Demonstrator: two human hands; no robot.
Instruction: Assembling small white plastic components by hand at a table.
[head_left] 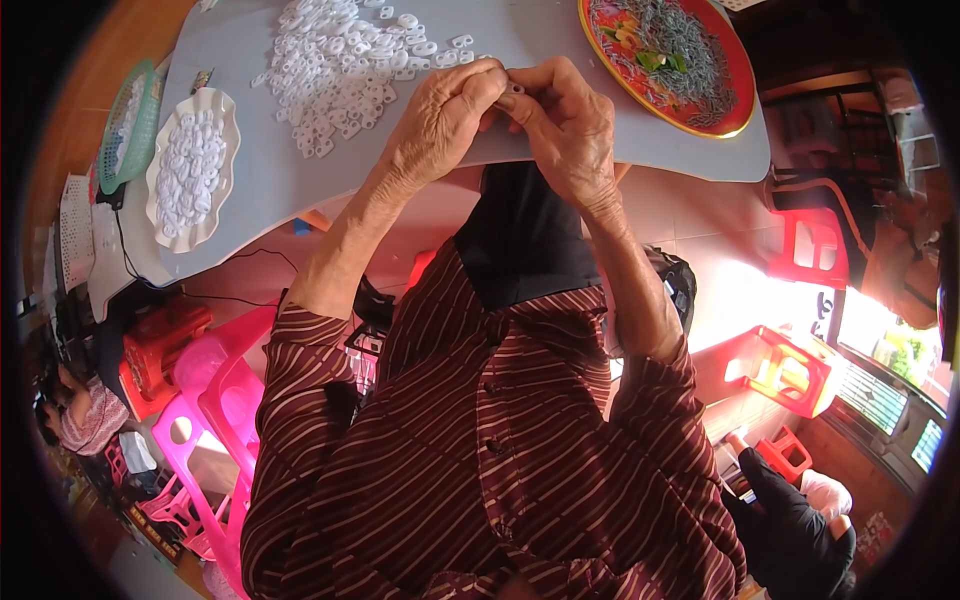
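Spanning the upper part of the view, the grey surface (pixel 260 175) carries the round red tray (pixel 743 70) at the right, filled with thin grey pieces, the loose white heap (pixel 340 75) nearer the middle, and the wavy-edged white dish (pixel 205 98) at the left, with more white pieces in it. Above the surface's near edge, the left hand (pixel 440 118) and the right hand (pixel 572 125) meet at their fingertips. The left hand's fingers are curled together; whether they clamp anything is hidden. The right hand's thumb and forefinger are pinched on a small white piece (pixel 516 88), which sits just between the two hands, mostly covered, a dark hole showing. Judging by its look and the pieces like it in the heap, it should be very light, stiff and smooth, apt to slip or twist between dry fingertips, and unlikely to crush under a pinch. Its outer rim seems the best hold, thumb against forefinger, leaving the hole uncovered.
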